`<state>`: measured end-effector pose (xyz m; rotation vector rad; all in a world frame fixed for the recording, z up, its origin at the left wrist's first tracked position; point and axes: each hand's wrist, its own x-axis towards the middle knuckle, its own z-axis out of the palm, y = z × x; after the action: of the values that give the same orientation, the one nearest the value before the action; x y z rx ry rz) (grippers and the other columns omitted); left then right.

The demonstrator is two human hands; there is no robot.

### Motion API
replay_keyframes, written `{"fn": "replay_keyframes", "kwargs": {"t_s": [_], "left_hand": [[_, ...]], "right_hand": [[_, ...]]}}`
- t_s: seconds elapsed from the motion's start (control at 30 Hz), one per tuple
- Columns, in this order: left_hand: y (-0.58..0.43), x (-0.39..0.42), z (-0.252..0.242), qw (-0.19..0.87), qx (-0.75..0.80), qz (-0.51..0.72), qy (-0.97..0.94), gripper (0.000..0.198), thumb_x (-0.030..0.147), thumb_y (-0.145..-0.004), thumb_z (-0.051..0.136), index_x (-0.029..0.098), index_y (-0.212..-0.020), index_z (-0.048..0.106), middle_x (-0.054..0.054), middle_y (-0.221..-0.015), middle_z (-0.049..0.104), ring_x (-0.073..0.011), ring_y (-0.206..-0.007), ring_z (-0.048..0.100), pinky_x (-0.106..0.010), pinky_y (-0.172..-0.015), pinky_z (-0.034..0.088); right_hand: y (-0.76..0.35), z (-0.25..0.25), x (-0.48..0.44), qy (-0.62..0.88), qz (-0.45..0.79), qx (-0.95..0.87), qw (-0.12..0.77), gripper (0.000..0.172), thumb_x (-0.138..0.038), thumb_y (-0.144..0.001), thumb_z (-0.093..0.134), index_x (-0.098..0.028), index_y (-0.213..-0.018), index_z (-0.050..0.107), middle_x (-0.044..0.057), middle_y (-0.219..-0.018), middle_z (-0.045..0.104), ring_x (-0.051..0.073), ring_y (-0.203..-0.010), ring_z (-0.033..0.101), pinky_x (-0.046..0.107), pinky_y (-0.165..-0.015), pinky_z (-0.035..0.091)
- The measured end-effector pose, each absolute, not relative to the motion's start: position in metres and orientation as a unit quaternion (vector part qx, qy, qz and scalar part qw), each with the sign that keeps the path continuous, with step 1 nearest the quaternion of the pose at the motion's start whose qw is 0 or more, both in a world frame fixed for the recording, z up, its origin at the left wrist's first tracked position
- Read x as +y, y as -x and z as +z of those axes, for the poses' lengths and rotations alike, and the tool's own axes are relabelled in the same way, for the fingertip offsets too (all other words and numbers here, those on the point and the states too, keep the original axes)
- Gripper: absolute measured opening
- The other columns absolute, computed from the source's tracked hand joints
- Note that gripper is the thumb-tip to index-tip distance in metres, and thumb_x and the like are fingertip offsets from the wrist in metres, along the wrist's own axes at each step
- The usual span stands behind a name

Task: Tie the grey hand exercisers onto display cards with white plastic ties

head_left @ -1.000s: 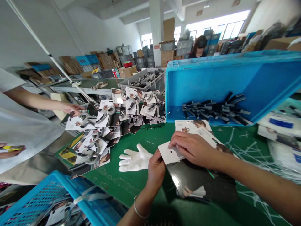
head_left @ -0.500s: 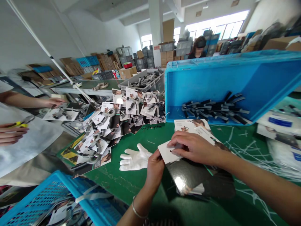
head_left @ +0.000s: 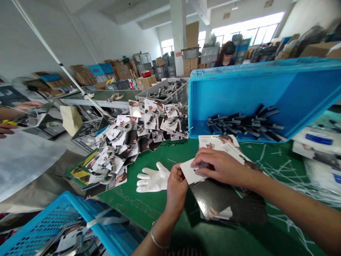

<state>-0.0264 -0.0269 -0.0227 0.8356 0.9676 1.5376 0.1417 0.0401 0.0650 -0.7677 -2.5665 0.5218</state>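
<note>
My left hand point(head_left: 176, 188) grips the left edge of a glossy packaging card point(head_left: 210, 199), white at the top and black below, that lies on the green table point(head_left: 160, 153). My right hand point(head_left: 220, 167) rests on the card's white top part, fingers curled and pressing it down. More cards of the same kind point(head_left: 217, 141) lie under it and behind it. A white cotton glove point(head_left: 153, 179) lies flat just left of my left hand.
A blue crate point(head_left: 239, 89) tipped on its side holds several black parts point(head_left: 242, 124). A heap of filled cards point(head_left: 133, 135) spreads at the left. A blue basket point(head_left: 53, 227) stands at the near left. A co-worker's hands point(head_left: 7, 122) work at the far left; another person sits far back.
My hands and the card have hardly moved. The co-worker's hands at the left have drawn back toward the frame edge with a card.
</note>
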Motion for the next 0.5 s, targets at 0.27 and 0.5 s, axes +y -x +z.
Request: {"fn": "replay_keyframes", "kwargs": {"t_s": [0.27,0.5], "left_hand": [[0.059,-0.016,-0.014,0.513,0.457,0.632,-0.358,0.037,0.048,-0.088,0.064,0.016,-0.107,0.065,-0.003,-0.085,0.069,-0.0088,-0.057,0.056,-0.018,-0.047,0.042],[0.060,0.004,0.024,0.659,0.450,0.472,-0.374,0.033,0.040,-0.077,0.078,0.015,-0.096,0.069,0.002,-0.064,0.058,-0.0068,-0.046,0.048,-0.015,-0.037,0.032]], "right_hand": [[-0.141,0.061,0.042,0.247,0.207,-0.915,0.244,0.015,-0.030,-0.098,0.058,-0.020,-0.097,0.069,0.003,-0.096,0.066,0.016,-0.090,0.062,0.027,-0.081,0.046],[-0.184,0.087,0.037,0.297,0.114,-0.815,0.484,0.010,-0.027,-0.099,0.054,-0.025,-0.103,0.064,0.005,-0.099,0.067,0.019,-0.096,0.063,0.033,-0.086,0.050]]}}
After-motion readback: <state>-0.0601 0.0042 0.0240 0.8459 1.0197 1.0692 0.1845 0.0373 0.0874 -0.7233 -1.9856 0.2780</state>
